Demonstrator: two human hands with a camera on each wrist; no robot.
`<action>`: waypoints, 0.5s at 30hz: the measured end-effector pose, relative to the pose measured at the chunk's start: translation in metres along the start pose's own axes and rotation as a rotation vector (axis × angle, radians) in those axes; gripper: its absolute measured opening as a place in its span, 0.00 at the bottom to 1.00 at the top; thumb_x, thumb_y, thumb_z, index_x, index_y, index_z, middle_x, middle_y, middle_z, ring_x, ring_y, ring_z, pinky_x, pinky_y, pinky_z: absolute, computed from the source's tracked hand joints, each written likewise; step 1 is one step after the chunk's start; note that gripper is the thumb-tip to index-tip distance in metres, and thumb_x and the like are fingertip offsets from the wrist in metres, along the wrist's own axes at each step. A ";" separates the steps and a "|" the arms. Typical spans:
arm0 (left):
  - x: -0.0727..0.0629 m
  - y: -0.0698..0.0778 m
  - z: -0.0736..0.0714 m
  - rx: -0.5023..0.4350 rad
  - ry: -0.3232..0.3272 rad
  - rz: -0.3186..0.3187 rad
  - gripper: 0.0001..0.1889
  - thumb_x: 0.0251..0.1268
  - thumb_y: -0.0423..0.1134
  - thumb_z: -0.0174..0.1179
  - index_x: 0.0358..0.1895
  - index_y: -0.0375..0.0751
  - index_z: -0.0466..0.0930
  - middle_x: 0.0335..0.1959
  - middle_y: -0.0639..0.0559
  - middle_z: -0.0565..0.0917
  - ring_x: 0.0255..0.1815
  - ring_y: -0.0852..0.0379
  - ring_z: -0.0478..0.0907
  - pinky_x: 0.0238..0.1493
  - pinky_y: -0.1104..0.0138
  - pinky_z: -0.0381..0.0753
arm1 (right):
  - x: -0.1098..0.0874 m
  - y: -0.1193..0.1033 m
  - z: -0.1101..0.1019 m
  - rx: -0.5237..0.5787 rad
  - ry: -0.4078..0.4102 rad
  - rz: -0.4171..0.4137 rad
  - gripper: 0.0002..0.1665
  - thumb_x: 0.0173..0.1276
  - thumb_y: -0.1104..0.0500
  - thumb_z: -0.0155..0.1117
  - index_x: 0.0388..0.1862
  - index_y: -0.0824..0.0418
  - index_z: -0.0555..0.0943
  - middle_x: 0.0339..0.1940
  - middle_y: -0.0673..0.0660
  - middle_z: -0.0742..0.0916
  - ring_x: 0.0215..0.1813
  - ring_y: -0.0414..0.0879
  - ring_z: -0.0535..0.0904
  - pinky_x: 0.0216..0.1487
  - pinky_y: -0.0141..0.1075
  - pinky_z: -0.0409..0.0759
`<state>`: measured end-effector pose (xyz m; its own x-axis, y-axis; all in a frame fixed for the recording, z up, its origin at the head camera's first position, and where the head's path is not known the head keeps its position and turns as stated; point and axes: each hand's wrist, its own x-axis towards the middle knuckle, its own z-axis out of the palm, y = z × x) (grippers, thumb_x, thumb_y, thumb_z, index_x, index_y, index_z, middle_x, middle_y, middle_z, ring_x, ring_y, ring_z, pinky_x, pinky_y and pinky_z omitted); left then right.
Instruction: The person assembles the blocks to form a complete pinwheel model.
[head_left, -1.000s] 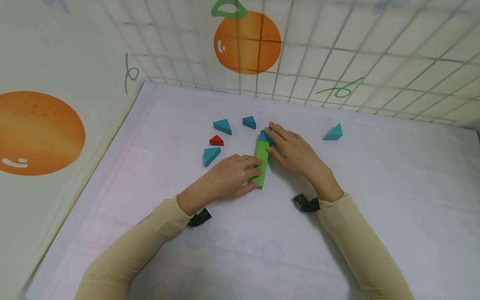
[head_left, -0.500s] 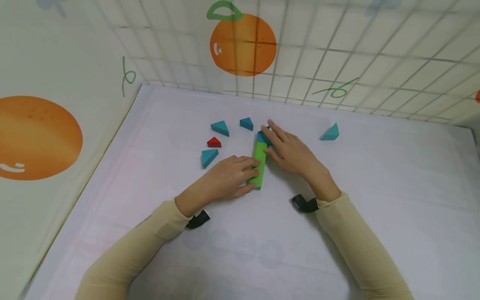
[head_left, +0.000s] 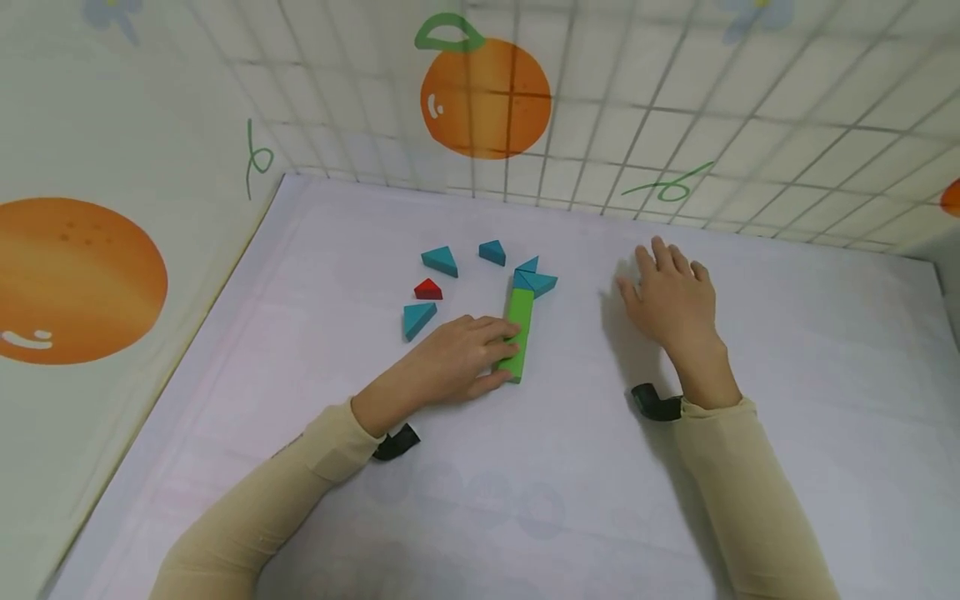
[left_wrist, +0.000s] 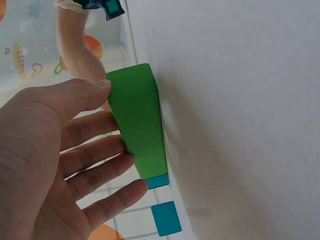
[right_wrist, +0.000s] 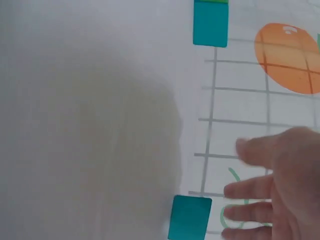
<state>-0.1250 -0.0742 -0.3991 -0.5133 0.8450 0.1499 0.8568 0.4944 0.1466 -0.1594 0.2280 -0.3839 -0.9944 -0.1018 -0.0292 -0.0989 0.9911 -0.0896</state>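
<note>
A long green block (head_left: 522,307) lies on the white table, with several blue triangular blocks (head_left: 542,285) set against its far end. My left hand (head_left: 457,358) rests along the green block's left side, fingertips on its top. In the left wrist view the thumb touches near the block's close end and the fingers stretch along its side. Off to the right, my right hand (head_left: 675,304) hovers over the table with spread fingers and holds nothing. The right wrist view shows a teal block (right_wrist: 190,218) near its fingers; in the head view that hand covers it.
Left of the green block lie a small red triangular block (head_left: 428,290) and several loose blue ones, such as the one (head_left: 440,261) farther back. A white wall (head_left: 360,117) with grid lines and printed oranges stands behind the table.
My right hand has left the blue blocks at the green block's end and moved right, over where the lone teal block lay. My left hand has stayed on the green block.
</note>
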 end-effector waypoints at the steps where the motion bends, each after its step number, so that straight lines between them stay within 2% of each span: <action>1: 0.000 0.000 0.000 0.001 -0.001 -0.001 0.20 0.63 0.47 0.66 0.54 0.40 0.84 0.60 0.46 0.80 0.61 0.51 0.78 0.56 0.60 0.81 | -0.001 0.002 -0.001 -0.007 0.004 0.013 0.35 0.77 0.46 0.47 0.72 0.68 0.62 0.75 0.70 0.64 0.73 0.68 0.60 0.68 0.65 0.61; 6: -0.002 0.000 -0.001 -0.001 0.003 -0.007 0.20 0.62 0.46 0.67 0.54 0.41 0.84 0.60 0.47 0.81 0.61 0.51 0.78 0.56 0.60 0.80 | -0.004 -0.001 0.000 -0.021 -0.004 0.050 0.34 0.76 0.47 0.47 0.68 0.72 0.67 0.71 0.72 0.68 0.67 0.71 0.66 0.62 0.65 0.66; 12: -0.002 -0.001 0.001 0.000 0.013 -0.005 0.20 0.62 0.47 0.67 0.54 0.41 0.84 0.60 0.47 0.81 0.61 0.51 0.78 0.56 0.60 0.80 | -0.003 -0.005 0.004 0.045 -0.015 0.044 0.33 0.76 0.47 0.47 0.62 0.76 0.70 0.67 0.75 0.70 0.65 0.74 0.65 0.61 0.65 0.68; 15: -0.001 -0.001 0.001 -0.001 0.016 0.004 0.20 0.62 0.47 0.67 0.54 0.41 0.84 0.60 0.47 0.81 0.61 0.51 0.78 0.56 0.60 0.80 | -0.003 -0.003 0.005 0.081 -0.022 0.043 0.33 0.76 0.48 0.48 0.64 0.76 0.69 0.69 0.76 0.68 0.67 0.75 0.63 0.59 0.66 0.70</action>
<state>-0.1249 -0.0752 -0.4002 -0.5102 0.8439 0.1659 0.8590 0.4904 0.1469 -0.1559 0.2248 -0.3885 -0.9964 -0.0621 -0.0570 -0.0517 0.9844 -0.1684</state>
